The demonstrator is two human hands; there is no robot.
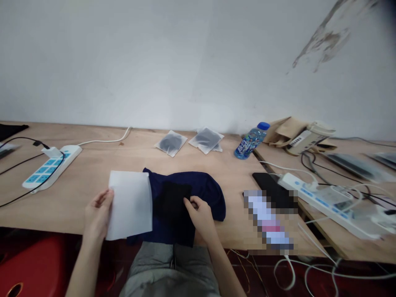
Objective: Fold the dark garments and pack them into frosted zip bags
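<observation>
My left hand (99, 209) pinches the left edge of a white translucent pouch (131, 206), held upright at the table's front. Just right of it, a folded black cloth (175, 202) lies over a dark blue cloth (207, 187) that hangs slightly past the table edge. The fingers of my right hand (198, 209) are closed on the right edge of the black cloth. Farther back lie a pouch with a dark item inside (171, 143) and a small pile of similar pouches (206, 139).
A blue-capped bottle (252, 140) stands at the back right. Nearer are a black phone-like object (272, 189), a blurred-out phone (268, 220) and a power strip (328, 206) with cables. Another power strip (52, 167) sits at left. A red stool (37, 264) is below.
</observation>
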